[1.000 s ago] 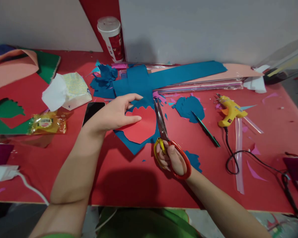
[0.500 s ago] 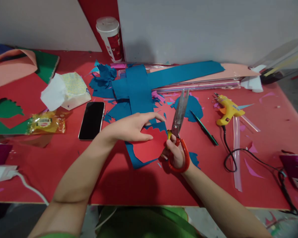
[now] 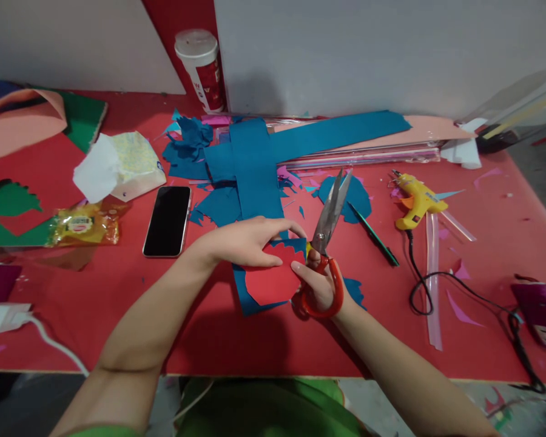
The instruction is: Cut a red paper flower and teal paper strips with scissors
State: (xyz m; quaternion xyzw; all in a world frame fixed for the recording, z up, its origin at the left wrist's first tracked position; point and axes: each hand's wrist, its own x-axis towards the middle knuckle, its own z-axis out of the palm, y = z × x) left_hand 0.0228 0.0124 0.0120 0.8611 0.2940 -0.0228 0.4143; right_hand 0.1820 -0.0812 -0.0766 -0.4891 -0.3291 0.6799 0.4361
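My left hand grips the far left edge of a red paper cutout with a scalloped edge, thumb on top. Beneath the cutout lies a blue paper strip, held together with it. My right hand carries scissors with red handles, their blades pointing away from me and nearly closed. The right thumb presses on the cutout's right edge; the fingers under it are partly hidden. Past my left hand, more blue strips lie crossed. A blue rounded piece and a green pen sit beyond the scissors.
On the left are a black phone, a tissue pack, a yellow wrapper and coloured sheets. A lidded cup stands at the back. A yellow glue gun with a black cord lies right, near clear strips and pink scraps.
My right thumb has moved left onto the red cutout, and the scissors have tilted a little to the right. My left hand and the papers have shifted slightly toward me.
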